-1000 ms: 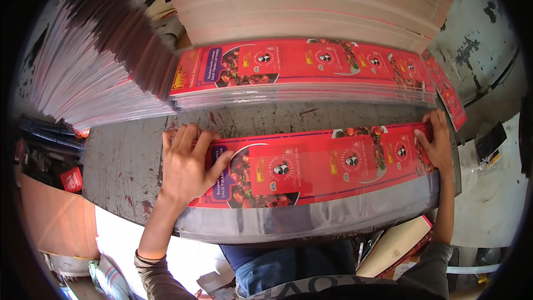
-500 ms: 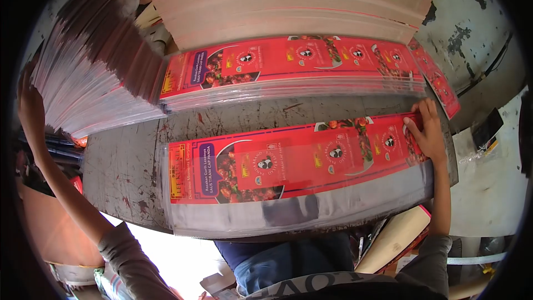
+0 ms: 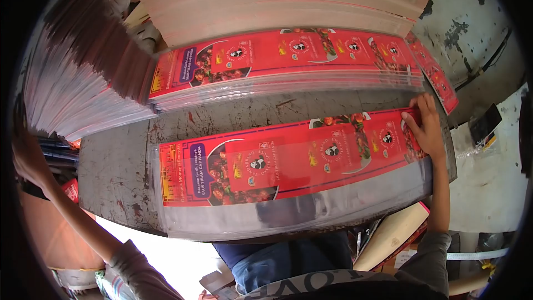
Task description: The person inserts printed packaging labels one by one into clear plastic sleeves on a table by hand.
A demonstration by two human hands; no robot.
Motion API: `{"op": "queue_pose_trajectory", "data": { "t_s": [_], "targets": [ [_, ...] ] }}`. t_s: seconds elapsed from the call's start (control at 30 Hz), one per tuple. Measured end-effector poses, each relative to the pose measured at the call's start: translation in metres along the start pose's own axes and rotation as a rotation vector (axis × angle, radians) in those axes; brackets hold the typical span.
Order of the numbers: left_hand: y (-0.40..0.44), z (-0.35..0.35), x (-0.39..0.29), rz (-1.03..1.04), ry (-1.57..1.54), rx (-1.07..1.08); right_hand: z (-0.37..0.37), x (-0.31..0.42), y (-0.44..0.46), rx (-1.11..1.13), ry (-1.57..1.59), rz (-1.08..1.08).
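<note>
A long red printed card in a clear plastic sleeve point(image 3: 294, 166) lies across the near part of the table, its clear strip toward me. My right hand point(image 3: 427, 130) rests on the far right corner of this sleeve, thumb on the red print and apart from the fingers. At the far left edge of view, my left hand point(image 3: 28, 153) is beside the tall fanned stack of clear sleeves point(image 3: 83, 100). Its fingers are dark and blurred, so I cannot make out what they touch. Behind the near card sits a pile of similar red sleeved cards point(image 3: 272, 61).
A high stack of pale cardboard sheets point(image 3: 277, 3) rises at the back. Another red card point(image 3: 436, 75) lies slanted at the right. The scratched grey table point(image 3: 114, 172) has its near edge at my waist. A pale wall point(image 3: 461, 0) with peeling paint is at the right.
My left hand has moved left and lower along the sleeve stack, toward the edge of view. The view has shifted slightly. My right hand stays on the card's right corner.
</note>
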State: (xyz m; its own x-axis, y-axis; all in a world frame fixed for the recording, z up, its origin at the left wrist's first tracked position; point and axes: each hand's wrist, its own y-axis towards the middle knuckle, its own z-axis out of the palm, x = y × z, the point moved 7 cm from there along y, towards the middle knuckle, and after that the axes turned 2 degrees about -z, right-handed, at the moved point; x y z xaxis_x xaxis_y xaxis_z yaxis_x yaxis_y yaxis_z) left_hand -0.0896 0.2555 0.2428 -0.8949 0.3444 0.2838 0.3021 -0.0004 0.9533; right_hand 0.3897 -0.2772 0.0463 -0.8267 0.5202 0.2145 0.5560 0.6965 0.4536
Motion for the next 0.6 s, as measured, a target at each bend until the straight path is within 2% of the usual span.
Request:
{"op": "queue_pose_trajectory", "data": {
  "t_s": [0.1, 0.13, 0.2, 0.27, 0.33, 0.47, 0.53, 0.57, 0.6],
  "targets": [
    [-0.051, -0.043, -0.015, -0.182, -0.048, -0.048, 0.0, 0.001, 0.0, -0.014, 0.014, -0.011],
    [-0.064, -0.063, -0.038, -0.201, -0.155, -0.11, 0.0, 0.0, 0.0, -0.014, 0.016, -0.005],
    [-0.101, -0.071, -0.029, -0.351, -0.144, -0.051, 0.0, 0.0, 0.0, -0.016, -0.002, -0.009],
    [-0.134, -0.078, -0.026, -0.429, -0.227, -0.098, 0.0, -0.001, -0.001, -0.008, 0.003, 0.002],
    [-0.181, -0.06, 0.001, -0.771, -0.226, 0.118, 0.001, -0.002, -0.001, -0.002, 0.005, 0.012],
    [-0.238, -0.038, 0.014, -0.899, -0.341, 0.236, 0.0, -0.002, -0.001, -0.009, 0.001, 0.002],
    [-0.26, -0.023, 0.018, -1.127, -0.629, 0.322, -0.001, -0.002, -0.002, -0.005, -0.012, -0.005],
    [-0.262, -0.024, 0.018, -1.13, -0.624, 0.324, -0.001, -0.002, -0.002, -0.007, 0.001, -0.007],
    [-0.268, -0.017, 0.015, -1.224, -0.789, 0.367, 0.0, -0.001, -0.001, -0.008, 0.019, -0.011]
  ]
}}
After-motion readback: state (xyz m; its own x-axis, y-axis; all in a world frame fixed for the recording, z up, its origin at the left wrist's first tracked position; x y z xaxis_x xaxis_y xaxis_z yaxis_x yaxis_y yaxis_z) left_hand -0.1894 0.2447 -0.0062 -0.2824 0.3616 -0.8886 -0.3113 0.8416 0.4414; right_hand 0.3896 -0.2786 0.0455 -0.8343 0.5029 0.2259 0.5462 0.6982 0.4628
